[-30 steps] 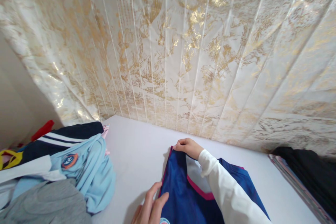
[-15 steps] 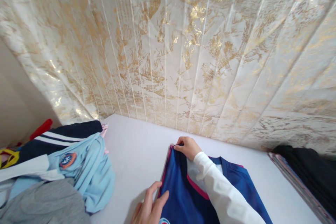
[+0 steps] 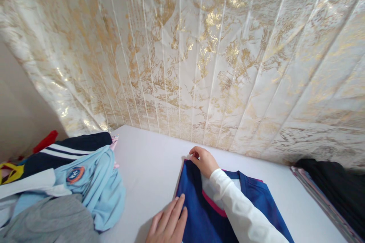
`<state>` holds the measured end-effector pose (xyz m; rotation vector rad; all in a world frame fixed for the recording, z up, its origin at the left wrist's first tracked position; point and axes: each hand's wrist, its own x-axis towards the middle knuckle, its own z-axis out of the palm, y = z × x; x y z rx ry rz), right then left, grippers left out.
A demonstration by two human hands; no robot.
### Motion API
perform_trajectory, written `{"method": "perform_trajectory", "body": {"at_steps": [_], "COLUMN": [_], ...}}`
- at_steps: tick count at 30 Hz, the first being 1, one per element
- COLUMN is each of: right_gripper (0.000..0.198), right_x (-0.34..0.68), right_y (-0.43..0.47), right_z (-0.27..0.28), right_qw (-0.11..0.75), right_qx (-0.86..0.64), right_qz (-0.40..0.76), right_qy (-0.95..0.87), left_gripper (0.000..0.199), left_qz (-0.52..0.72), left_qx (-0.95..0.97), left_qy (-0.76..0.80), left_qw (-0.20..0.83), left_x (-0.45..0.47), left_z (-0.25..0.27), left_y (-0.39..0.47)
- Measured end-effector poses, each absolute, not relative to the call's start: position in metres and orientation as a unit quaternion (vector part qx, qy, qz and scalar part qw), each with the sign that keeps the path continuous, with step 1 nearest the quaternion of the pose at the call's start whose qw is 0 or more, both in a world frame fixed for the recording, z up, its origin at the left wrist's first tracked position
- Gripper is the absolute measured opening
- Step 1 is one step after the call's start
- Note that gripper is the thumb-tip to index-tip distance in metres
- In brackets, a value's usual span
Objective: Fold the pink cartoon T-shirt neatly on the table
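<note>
Along sleek blue jersey (image 3: 201,216), left hand (image 3: 169,222) flat; right hand (image 3: 205,162) curled, pinch unclear

- Backed by a creased white curtain (image 3: 176,60) with glinting gold patterns
- Bordered left by a dim beige wall (image 3: 21,110)
- Fronted by a white tabletop (image 3: 148,163)

The person is wearing a plain white long sleeve (image 3: 246,210) in the lower right of the frame, its smooth cloth showing soft creases and pale grey shading, its cuff (image 3: 217,176) bunching slightly below the bare right hand (image 3: 204,162). At the bottom centre, the bare left hand (image 3: 168,221) is showing slender, round-tipped fingers, the frame's edge cutting it off below
</note>
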<state>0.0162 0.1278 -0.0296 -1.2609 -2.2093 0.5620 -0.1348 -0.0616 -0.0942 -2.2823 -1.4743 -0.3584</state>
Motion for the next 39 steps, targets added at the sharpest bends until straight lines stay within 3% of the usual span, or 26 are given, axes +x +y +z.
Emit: {"method": "perform_trajectory", "body": {"at_steps": [4, 11, 25, 32, 39], "right_gripper": [0.022, 0.043, 0.062, 0.058, 0.049], "right_x": [0.033, 0.070, 0.174, 0.175, 0.222], "right_y": [0.112, 0.069, 0.005, 0.000, 0.024], "right_z": [-0.012, -0.028, -0.079, -0.070, -0.055], "right_qw": [0.256, 0.136, 0.135, 0.155, 0.249], "right_qx": [-0.435, -0.430, -0.500, -0.516, -0.579], "right_qz": [0.202, 0.134, 0.002, 0.080, 0.128], "right_qy": [-0.839, -0.883, -0.855, -0.839, -0.766], "left_gripper": [0.060, 0.086, 0.082, 0.079, 0.071], "left_qz": [-0.131, -0.103, -0.078, -0.069, -0.066], "left_qx": [-0.846, -0.821, -0.809, -0.813, -0.849], "left_qy": [-0.510, -0.553, -0.579, -0.574, -0.516], "left_qw": [0.080, -0.091, -0.069, -0.063, -0.086], "left_x": [-0.118, -0.095, -0.080, -0.087, -0.087], "left_z": [-0.069, -0.055, -0.041, -0.044, -0.040], "left_y": [-0.039, -0.005, 0.029, 0.030, 0.020]}}
